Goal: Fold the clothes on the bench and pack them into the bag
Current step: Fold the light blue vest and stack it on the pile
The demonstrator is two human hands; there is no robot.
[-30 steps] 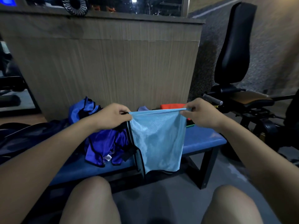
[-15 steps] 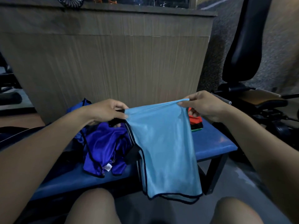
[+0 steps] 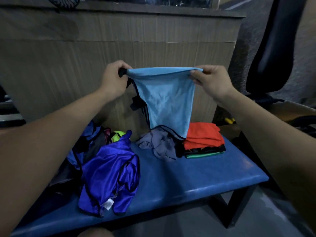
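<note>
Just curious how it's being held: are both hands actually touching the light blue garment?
Touching. The head view shows the left hand and right hand each pinching a top corner of the light blue garment.

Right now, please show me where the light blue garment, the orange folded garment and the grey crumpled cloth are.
light blue garment (image 3: 165, 98), head view, middle of the hanging fabric.
orange folded garment (image 3: 203, 135), head view, top layer of the stack.
grey crumpled cloth (image 3: 160, 142), head view, centre of the bunch.

Dim gym corner in front of you.
You face a wood-grain panel wall (image 3: 119, 48) capped by a ledge; grey floor (image 3: 266, 218) lies below, and a black padded exercise machine (image 3: 271, 53) stands at your right, light low.
</note>
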